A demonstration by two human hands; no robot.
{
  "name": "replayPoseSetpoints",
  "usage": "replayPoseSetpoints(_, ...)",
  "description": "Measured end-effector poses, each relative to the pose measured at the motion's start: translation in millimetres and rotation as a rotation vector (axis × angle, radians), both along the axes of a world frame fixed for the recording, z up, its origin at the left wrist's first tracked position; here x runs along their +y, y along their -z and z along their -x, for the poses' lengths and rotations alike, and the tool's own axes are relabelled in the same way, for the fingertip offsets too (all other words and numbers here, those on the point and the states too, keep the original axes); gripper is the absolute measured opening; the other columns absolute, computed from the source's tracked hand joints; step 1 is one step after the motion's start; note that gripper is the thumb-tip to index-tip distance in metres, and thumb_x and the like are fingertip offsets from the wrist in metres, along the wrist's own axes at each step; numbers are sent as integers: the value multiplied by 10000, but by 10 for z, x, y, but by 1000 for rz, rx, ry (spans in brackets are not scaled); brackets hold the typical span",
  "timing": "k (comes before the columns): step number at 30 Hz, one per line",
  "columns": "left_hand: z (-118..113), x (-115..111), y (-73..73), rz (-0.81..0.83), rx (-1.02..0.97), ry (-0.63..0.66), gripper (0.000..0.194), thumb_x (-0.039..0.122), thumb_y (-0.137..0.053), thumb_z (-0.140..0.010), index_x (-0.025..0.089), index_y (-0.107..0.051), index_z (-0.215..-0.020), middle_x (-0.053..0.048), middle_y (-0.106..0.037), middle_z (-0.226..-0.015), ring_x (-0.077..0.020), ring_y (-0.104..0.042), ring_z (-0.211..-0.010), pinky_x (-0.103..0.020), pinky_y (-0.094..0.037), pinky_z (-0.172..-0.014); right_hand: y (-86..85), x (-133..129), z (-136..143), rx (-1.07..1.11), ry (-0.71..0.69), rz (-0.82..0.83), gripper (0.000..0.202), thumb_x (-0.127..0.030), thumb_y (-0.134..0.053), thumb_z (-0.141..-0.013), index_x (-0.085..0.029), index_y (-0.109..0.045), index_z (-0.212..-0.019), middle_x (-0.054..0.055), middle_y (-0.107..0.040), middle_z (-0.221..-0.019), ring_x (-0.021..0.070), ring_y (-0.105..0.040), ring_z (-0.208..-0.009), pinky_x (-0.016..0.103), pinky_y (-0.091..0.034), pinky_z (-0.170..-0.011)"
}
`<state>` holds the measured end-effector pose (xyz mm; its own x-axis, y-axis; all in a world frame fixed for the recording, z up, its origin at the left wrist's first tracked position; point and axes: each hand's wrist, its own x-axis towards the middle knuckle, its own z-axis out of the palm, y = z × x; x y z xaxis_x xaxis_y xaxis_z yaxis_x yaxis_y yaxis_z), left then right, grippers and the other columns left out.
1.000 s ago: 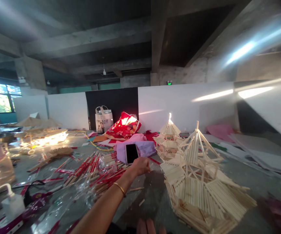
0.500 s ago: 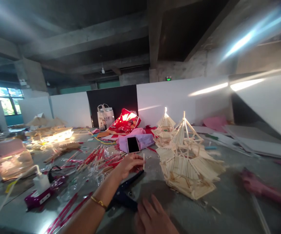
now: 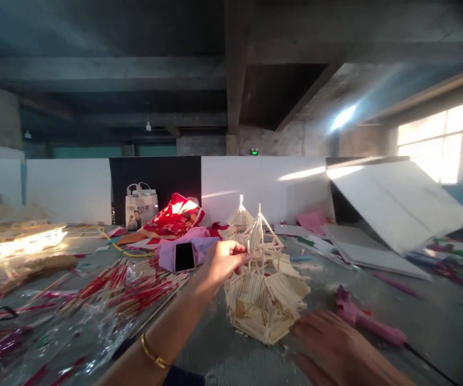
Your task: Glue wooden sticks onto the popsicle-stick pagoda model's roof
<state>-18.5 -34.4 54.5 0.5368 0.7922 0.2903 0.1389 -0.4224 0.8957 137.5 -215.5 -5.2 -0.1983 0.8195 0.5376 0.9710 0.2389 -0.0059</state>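
My left hand [image 3: 228,260], with a gold bracelet on its wrist, pinches a short pale stick [image 3: 248,247] at the upper left side of a wooden stick pavilion model [image 3: 261,295]. My right hand [image 3: 328,340] is low beside the model's lower right edge, its fingers apart and somewhat blurred, holding nothing. A pink glue gun [image 3: 370,321] lies on the table just right of that hand. Behind the model, a second pointed stick model [image 3: 240,216] is partly hidden.
Red-wrapped sticks [image 3: 106,284] and clear plastic wrappers [image 3: 106,335] cover the left. A phone [image 3: 185,257] lies on lilac cloth [image 3: 205,242]. A red bag [image 3: 175,214] and a white tote bag [image 3: 140,209] are behind. White boards [image 3: 370,252] lie at right.
The view has turned right. My left hand has carried the short stick from the table's open area to the model. My right hand has moved right, away from the dark blue tool, towards the glue gun.
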Motion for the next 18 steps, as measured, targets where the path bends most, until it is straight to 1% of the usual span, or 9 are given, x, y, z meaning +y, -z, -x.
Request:
replayPoseSetpoints(2, -120, -4, -36, -79, 18, -72, 213, 301, -633, -651, 138, -593, -782, 8, -630, -620, -57, -483, -420, -181, -334, -429, -84, 42, -84, 45, -14, 55, 135, -187, -534, -791, -207, -629, -885, 30, -650, -892, 179, -595, -809, 298, -462, -726)
replayPoseSetpoints(4, -195, -8, -54, -111, 23, -95, 204, 298, -625, -651, 144, -595, -781, 9, -635, -617, -61, -488, -414, -187, -351, -437, -185, 125, -161, 88, -8, 50, 170, -224, -485, -844, -196, -634, -921, 52, -647, -921, 187, -587, -827, 314, -454, -729)
replayPoseSetpoints(7, -225, -31, -61, -59, 14, -44, 221, 319, -628, -649, 143, -591, -776, 4, -633, -627, -63, -482, -410, -184, -341, -406, -417, 291, -231, 146, 5, -16, 208, -231, -441, -886, -194, -642, -920, 35, -646, -873, 157, -580, -796, 284, -431, -721)
replayPoseSetpoints(9, -210, -55, -62, -20, -5, 3, 235, 339, -630, -649, 139, -586, -765, 5, -618, -611, -62, -466, -407, -179, -318, -381, -583, 408, -246, 177, -16, -81, 217, -214, -440, -888, -191, -653, -917, 16, -642, -812, 131, -570, -741, 255, -411, -688)
replayPoseSetpoints(11, -190, -80, -67, -1, -17, 49, 247, 360, -623, -660, 136, -593, -758, 20, -585, -553, -56, -433, -390, -175, -293, -367, -707, 522, -244, 237, -28, -136, 207, -207, -461, -876, -185, -663, -916, 1, -641, -782, 111, -562, -700, 229, -397, -659)
replayPoseSetpoints(14, -189, -105, -88, 19, -27, 67, 212, 328, -618, -664, 135, -602, -752, 43, -548, -497, -43, -393, -361, -172, -270, -356, -782, 674, -233, 317, -25, -179, 199, -195, -482, -851, -172, -662, -932, 1, -650, -807, 103, -566, -701, 211, -396, -649)
replayPoseSetpoints(18, -237, -92, -134, 64, -50, 18, 138, 248, -608, -638, 136, -574, -713, 36, -586, -556, -35, -406, -354, -167, -257, -334, -768, 818, -235, 250, -39, -271, 243, -174, -461, -827, -151, -637, -993, 33, -639, -852, 132, -561, -729, 243, -416, -667)
